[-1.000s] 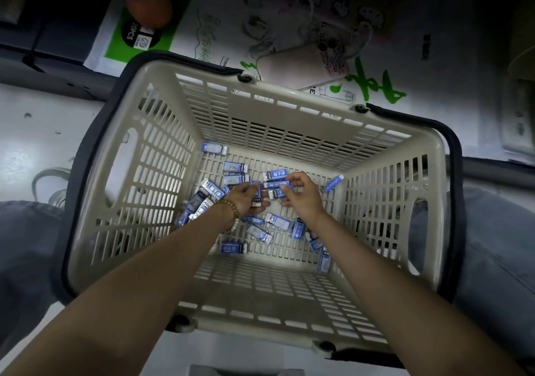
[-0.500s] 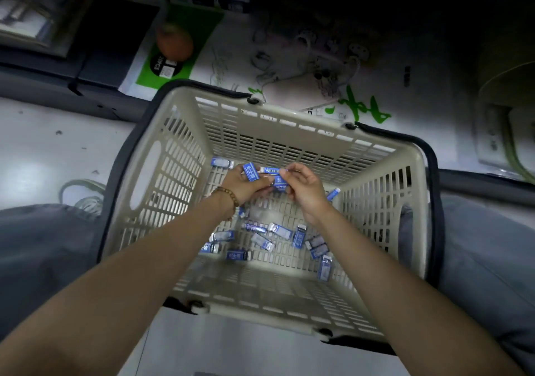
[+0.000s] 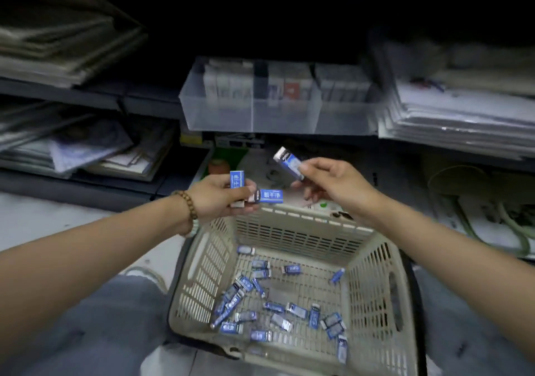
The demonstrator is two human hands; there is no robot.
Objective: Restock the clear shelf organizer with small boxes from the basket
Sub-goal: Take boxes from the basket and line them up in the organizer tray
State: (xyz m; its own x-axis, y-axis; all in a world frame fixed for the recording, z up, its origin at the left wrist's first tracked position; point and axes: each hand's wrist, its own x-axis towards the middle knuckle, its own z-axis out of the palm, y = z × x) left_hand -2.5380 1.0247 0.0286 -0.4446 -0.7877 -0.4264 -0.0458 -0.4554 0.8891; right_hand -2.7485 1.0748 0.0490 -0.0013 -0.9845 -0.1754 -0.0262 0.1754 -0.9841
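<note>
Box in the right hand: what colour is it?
The box pinched in the right hand is blue with a whitish end, seen best in the head view.

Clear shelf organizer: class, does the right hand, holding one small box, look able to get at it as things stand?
Probably yes. The right hand pinches a small box just short of the clear shelf organizer; nothing shows between them, and its top looks open.

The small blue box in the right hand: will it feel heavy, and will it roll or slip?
Probably light: the right hand pinches the small blue box by one end only. Its flat rectangular faces suggest it would slide, not roll. The surface looks glossy, so perhaps slightly slippery.
</note>
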